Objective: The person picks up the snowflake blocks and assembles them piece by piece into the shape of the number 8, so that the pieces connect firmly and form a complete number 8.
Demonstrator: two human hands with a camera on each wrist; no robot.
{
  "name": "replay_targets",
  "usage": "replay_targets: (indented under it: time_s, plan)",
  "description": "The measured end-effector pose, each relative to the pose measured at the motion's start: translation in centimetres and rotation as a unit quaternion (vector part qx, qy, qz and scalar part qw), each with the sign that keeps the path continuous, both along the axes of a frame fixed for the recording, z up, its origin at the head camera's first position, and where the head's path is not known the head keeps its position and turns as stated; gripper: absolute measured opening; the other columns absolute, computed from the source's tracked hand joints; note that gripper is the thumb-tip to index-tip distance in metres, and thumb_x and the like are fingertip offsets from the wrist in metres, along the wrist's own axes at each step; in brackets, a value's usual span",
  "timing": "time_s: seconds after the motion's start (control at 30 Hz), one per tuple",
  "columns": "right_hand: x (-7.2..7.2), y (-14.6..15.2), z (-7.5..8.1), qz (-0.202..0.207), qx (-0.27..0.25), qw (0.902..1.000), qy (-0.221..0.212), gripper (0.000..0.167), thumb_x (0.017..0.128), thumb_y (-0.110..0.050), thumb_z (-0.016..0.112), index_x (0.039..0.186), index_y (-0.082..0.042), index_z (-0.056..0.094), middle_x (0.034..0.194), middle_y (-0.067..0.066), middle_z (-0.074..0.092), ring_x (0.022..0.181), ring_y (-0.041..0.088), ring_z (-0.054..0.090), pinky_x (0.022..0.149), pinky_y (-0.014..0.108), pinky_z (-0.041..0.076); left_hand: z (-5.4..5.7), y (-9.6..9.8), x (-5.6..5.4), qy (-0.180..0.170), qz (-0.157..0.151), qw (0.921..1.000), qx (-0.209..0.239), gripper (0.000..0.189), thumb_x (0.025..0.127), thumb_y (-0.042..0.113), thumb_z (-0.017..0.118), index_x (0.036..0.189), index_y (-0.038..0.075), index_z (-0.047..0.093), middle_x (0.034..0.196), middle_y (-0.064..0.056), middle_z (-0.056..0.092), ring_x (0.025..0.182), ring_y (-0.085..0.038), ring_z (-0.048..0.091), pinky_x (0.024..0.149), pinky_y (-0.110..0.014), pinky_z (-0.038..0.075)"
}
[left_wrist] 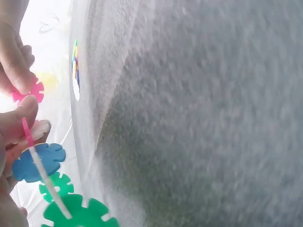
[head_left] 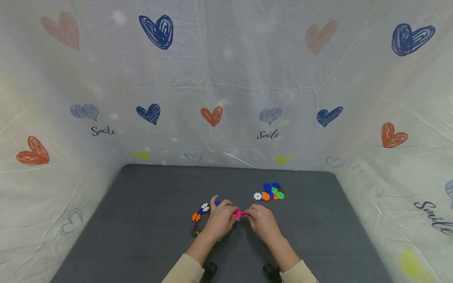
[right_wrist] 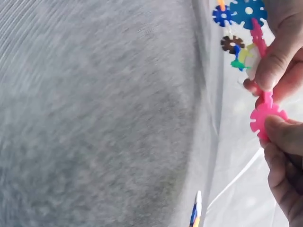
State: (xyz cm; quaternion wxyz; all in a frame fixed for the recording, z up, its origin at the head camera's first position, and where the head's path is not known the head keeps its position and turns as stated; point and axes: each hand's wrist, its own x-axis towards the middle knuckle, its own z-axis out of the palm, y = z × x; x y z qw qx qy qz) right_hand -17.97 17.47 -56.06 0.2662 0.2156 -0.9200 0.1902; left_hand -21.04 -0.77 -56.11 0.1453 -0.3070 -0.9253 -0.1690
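Clerk: Item one, held in the right hand point(head_left: 262, 221)?
Checker: One pink disc point(right_wrist: 265, 119), notched rim, pinched between thumb and fingers with no gap left; position, between the two hands, above the counter point(head_left: 159, 204).
Clerk: Item two, left hand point(head_left: 222, 220)?
Checker: One pink piece point(right_wrist: 258, 35), edge-on in the right wrist view, partly covered by the thumb. Thumb and fingers closed firmly on it; one outer finger sticks out, away from the grip. It touches the pink disc; whether their notches are engaged, cannot tell.
Clerk: Attached pieces?
Checker: One chain of notched discs, curving out to the left of the left hand and partly hidden by it. Includes a white disc point(head_left: 205, 207), an orange disc point(head_left: 196, 217), and a blue disc point(right_wrist: 248, 13) next to the pink piece. Full count not visible.
Clerk: Loose stock?
Checker: One cluster of discs point(head_left: 267, 194), blue, white, orange and green, on the counter beyond the right hand, well apart from the chain.
Clerk: Surroundings?
Checker: Counter dark grey; pale cloth point(head_left: 240, 70) behind, printed with hearts and "Smile". Cream sleeves point(head_left: 185, 270) on both arms.
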Motion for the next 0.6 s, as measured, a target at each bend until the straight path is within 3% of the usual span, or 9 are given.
replay_targets:
  time_s: [0.2, 0.3, 0.43, 0.53, 0.6]
  plan:
    - [0.2, 0.1, 0.1, 0.01, 0.01, 0.9997, -0.018, 0.014, 0.073, -0.006, 0.089, 0.08, -0.012, 0.078, 0.073, -0.004, 0.064, 0.066, 0.01, 0.059, 0.065, 0.025, 0.055, -0.2, 0.1, 0.0, 0.009, -0.03, 0.9995, -0.007, 0.019, 0.085, 0.028, 0.082, 0.101, 0.018, 0.077, 0.092, 0.008, 0.075, 0.102, -0.011, 0.06, 0.109, -0.063, 0.028]
    - [0.2, 0.0, 0.0, 0.014, 0.007, 0.9993, -0.035, 0.013, 0.075, -0.005, 0.088, 0.081, -0.011, 0.078, 0.073, -0.004, 0.064, 0.066, 0.01, 0.06, 0.065, 0.026, 0.055, -0.3, 0.1, 0.0, -0.006, -0.03, 0.9994, -0.016, 0.019, 0.084, 0.027, 0.082, 0.101, 0.019, 0.077, 0.093, 0.008, 0.075, 0.102, -0.012, 0.06, 0.109, -0.064, 0.028]
    - [-0.1, 0.2, -0.2, 0.013, -0.02, 0.9914, -0.129, 0.013, 0.081, -0.01, 0.085, 0.092, -0.01, 0.079, 0.08, -0.003, 0.068, 0.069, 0.009, 0.061, 0.066, 0.027, 0.055, -0.4, 0.2, 0.1, -0.07, 0.012, 0.9972, -0.023, 0.025, 0.082, 0.029, 0.084, 0.104, 0.019, 0.077, 0.096, 0.008, 0.076, 0.1, -0.014, 0.059, 0.109, -0.066, 0.027]
    - [-0.7, 1.1, -0.4, -0.003, -0.068, 0.9754, -0.21, 0.022, 0.084, -0.015, 0.083, 0.105, -0.011, 0.078, 0.09, -0.003, 0.072, 0.071, 0.006, 0.06, 0.067, 0.026, 0.054, -0.7, 0.1, 0.1, -0.107, 0.056, 0.9924, -0.023, 0.029, 0.081, 0.031, 0.085, 0.105, 0.018, 0.077, 0.098, 0.005, 0.075, 0.102, -0.017, 0.059, 0.109, -0.067, 0.027]
    - [-1.4, 2.3, -0.7, -0.031, -0.112, 0.9639, -0.239, 0.027, 0.085, -0.016, 0.082, 0.111, -0.01, 0.077, 0.094, -0.002, 0.073, 0.073, 0.006, 0.061, 0.067, 0.026, 0.053, -0.9, 0.1, 0.0, -0.12, 0.08, 0.9895, -0.016, 0.03, 0.081, 0.031, 0.085, 0.106, 0.016, 0.076, 0.102, 0.002, 0.075, 0.106, -0.021, 0.06, 0.108, -0.067, 0.027]
